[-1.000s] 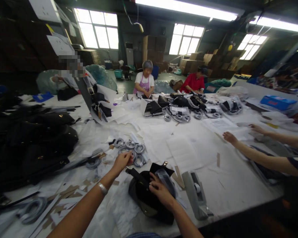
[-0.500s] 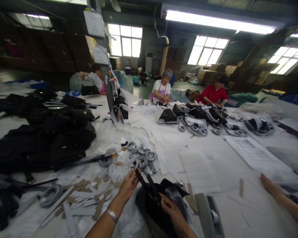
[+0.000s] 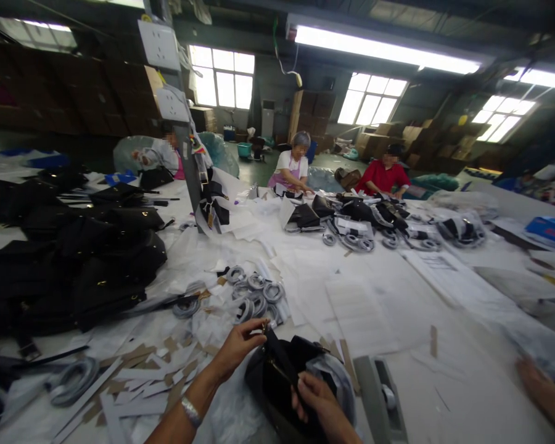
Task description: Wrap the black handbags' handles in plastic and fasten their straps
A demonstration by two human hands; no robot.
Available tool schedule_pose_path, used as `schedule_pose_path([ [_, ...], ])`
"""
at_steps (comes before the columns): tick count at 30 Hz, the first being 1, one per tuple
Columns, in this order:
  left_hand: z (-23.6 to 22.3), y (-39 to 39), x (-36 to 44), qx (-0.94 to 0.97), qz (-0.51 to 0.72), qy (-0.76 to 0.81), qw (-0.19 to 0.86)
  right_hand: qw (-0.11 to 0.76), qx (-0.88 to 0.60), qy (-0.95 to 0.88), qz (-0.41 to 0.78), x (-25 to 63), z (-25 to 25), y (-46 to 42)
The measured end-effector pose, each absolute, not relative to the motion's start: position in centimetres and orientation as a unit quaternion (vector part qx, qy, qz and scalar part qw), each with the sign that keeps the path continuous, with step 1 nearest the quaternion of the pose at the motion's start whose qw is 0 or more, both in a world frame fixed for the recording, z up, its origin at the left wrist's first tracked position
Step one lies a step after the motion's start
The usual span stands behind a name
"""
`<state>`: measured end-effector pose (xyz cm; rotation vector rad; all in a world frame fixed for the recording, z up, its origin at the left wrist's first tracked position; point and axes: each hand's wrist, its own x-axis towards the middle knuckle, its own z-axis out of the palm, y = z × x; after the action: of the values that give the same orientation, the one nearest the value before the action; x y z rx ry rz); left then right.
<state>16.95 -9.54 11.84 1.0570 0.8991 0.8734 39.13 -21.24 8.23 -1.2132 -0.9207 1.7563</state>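
Note:
My left hand (image 3: 241,347), with a silver bracelet at the wrist, pinches the metal-buckled end of a black strap (image 3: 277,350). Lower down, my right hand (image 3: 318,401) has its fingers closed around the same strap. Beneath both hands a black handbag (image 3: 263,382) stands with its mouth gaping. A wrapped grey coil (image 3: 346,376) pokes out at the bag's right side. Just beyond my left hand lie several wrapped coils (image 3: 258,293) in a cluster.
Black bags (image 3: 106,259) are heaped at left. Cardboard and paper strips (image 3: 152,382) litter the near left. A grey tape dispenser (image 3: 380,401) sits right of the bag. Another person's hand (image 3: 539,385) reaches in at far right. Three co-workers sit across the table, behind more bags (image 3: 361,209).
The view has swung slightly right. The strap's buckled end has come down closer to the bag, and the bag's mouth is wider. The other person's hand at right has moved lower.

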Motion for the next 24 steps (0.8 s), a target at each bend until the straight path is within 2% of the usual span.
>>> schedule_pose_path([
  [11,13.2,-9.7,17.3,0.556,0.313,0.345,0.688,0.375,-0.462,-0.364,0.717,39.2,9.0,-21.0],
  [24,11.8,-9.5,16.5,0.558,0.294,0.309,0.712,0.317,-0.447,-0.375,0.748,41.1,11.4,-20.5],
])
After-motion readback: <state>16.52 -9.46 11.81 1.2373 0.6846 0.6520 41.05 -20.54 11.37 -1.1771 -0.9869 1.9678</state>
